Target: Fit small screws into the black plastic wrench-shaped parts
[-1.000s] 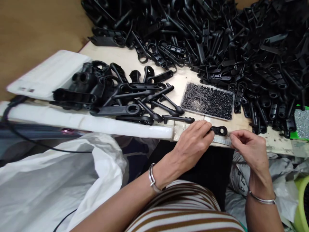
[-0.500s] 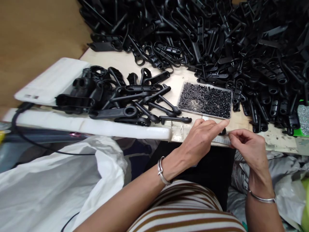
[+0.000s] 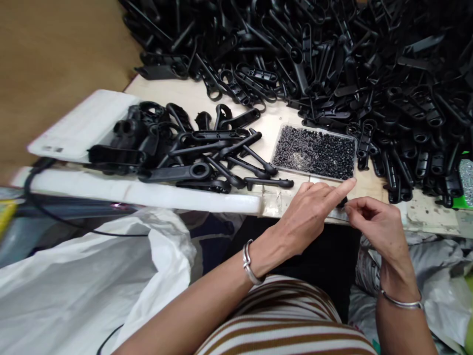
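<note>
My left hand (image 3: 306, 212) rests at the table's front edge, its index finger stretched toward the corner of a clear box (image 3: 314, 174). The box holds many tiny black and dark grey pieces. Under the left fingers, the end of a black plastic part (image 3: 343, 202) shows; the rest of it is covered by the hand. My right hand (image 3: 377, 222) is just right of that part, thumb and index finger pinched together against its end. Whatever is in this pinch is too small to make out.
A large heap of black plastic lever-like parts (image 3: 306, 47) covers the table's back and right. A smaller pile (image 3: 218, 148) lies left, beside a white flat case (image 3: 81, 123). White foam (image 3: 177, 195) lines the front edge, above a white sack (image 3: 158, 256). A green tray (image 3: 459, 202) sits far right.
My right hand has shifted slightly left, closer to the black part under my left hand. The left index finger reaches a little further toward the box corner.
</note>
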A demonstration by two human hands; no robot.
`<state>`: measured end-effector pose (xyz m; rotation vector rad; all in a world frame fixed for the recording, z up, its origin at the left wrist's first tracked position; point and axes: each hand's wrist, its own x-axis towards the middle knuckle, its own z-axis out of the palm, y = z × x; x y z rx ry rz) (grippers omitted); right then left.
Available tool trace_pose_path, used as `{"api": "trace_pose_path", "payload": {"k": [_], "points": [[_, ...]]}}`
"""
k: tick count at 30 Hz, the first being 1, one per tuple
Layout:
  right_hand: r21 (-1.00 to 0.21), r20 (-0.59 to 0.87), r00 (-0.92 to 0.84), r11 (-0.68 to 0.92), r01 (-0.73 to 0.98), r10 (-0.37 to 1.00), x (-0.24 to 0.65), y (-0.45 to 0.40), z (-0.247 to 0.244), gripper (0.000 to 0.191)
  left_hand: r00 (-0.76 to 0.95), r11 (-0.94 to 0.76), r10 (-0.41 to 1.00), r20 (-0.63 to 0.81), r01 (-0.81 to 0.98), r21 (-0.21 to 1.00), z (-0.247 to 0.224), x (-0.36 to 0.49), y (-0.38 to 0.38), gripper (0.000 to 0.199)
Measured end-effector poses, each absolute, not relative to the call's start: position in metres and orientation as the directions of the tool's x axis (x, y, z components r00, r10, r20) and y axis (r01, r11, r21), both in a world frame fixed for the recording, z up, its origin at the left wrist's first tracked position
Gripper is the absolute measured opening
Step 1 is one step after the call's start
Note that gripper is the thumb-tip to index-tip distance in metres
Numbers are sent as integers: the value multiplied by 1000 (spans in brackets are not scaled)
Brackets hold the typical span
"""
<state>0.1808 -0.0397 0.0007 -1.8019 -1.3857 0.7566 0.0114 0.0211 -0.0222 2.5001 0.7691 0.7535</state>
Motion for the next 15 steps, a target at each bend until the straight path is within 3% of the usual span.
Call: {"api": "trace_pose_path", "payload": {"k": [8, 15], "points": [[-647, 140, -50, 130, 751, 989, 184, -25, 6, 15, 695, -761, 605, 389, 360, 540, -25, 12, 24, 57], [-582, 48, -280, 255, 772, 959, 194, -9, 16, 20, 686, -757, 605, 404, 337, 560, -26, 11, 23, 61]]}}
